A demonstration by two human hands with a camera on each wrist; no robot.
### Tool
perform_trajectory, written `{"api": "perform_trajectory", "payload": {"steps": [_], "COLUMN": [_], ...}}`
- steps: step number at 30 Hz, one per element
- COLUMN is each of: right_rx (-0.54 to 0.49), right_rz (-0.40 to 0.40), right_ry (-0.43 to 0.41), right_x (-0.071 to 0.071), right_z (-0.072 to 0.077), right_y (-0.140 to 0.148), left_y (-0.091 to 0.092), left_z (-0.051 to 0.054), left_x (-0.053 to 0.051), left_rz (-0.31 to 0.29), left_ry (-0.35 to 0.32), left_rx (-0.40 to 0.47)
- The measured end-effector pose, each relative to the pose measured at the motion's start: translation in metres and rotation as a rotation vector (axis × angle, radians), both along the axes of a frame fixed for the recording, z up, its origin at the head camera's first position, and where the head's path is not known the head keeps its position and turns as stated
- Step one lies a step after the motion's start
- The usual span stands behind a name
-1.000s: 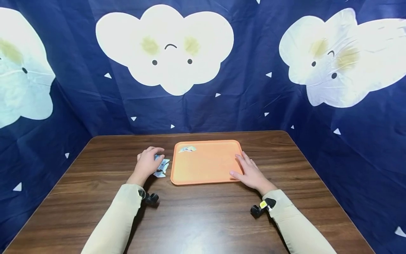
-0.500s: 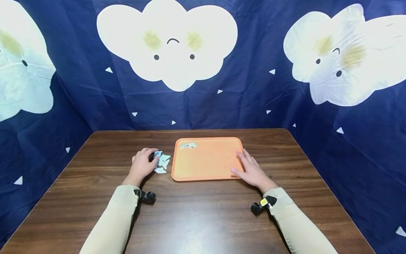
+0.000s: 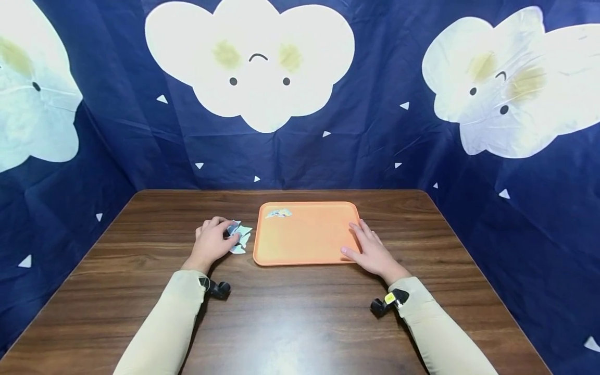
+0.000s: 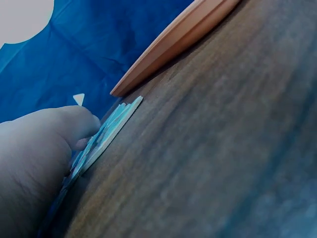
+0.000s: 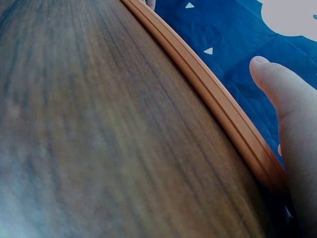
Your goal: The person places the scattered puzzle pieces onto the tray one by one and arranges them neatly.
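Light-blue puzzle pieces (image 3: 245, 237) lie in a small cluster on the table, left of an orange tray (image 3: 304, 239). My left hand (image 3: 213, 244) is at the cluster's left side, thumb and fingertips touching its pieces; its fingers are bent and partly hide them. In the left wrist view the thumb lies against the pieces (image 4: 111, 130), which look thin and overlapping. One printed piece (image 3: 278, 213) lies in the tray's upper left corner. My right hand (image 3: 373, 253) rests at the tray's right edge, fingers spread, thumb over the rim.
A brown wood-grain table (image 3: 290, 307) carries everything. Behind it and at both sides hangs a dark blue cloth (image 3: 300, 156) with white clouds and small triangles. Each wrist wears a small black camera.
My left hand has moved slightly left from where it was a second ago, and the pieces beside it have shifted, lying closer together than half a second ago. The right hand stays at the tray.
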State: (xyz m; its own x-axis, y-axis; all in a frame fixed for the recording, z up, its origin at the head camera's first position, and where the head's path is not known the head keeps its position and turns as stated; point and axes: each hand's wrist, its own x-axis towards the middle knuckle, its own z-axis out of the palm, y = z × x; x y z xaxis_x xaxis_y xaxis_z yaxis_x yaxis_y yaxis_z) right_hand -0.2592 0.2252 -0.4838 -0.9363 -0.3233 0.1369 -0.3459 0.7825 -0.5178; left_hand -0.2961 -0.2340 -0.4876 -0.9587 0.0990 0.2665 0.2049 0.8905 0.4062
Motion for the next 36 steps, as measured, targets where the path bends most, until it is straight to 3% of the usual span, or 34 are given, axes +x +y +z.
{"api": "perform_trajectory", "payload": {"steps": [8,20,30,36], "right_rx": [0.001,0.005,0.006,-0.003], "right_rz": [-0.010,-0.018,-0.019,-0.015], "right_ry": [-0.007,-0.013,-0.001,0.006], "right_x": [-0.0009,0.0011,0.0007,0.0003], "right_z": [0.0003,0.0018,-0.0044,-0.0031], "right_y": [0.0002,-0.0002,-0.0009,-0.0005], "left_y": [0.0029,0.0013,-0.0017,0.0011], "left_z": [0.0031,-0.0011,-0.0064,-0.0024], "left_x": [0.0006,-0.0013,-0.0004,-0.0004], "left_rz": [0.009,0.008,-0.009,-0.004], "left_ry": [-0.003,0.007,0.010,0.012], "left_rx": [-0.052,-0.087,-0.072,-0.048]}}
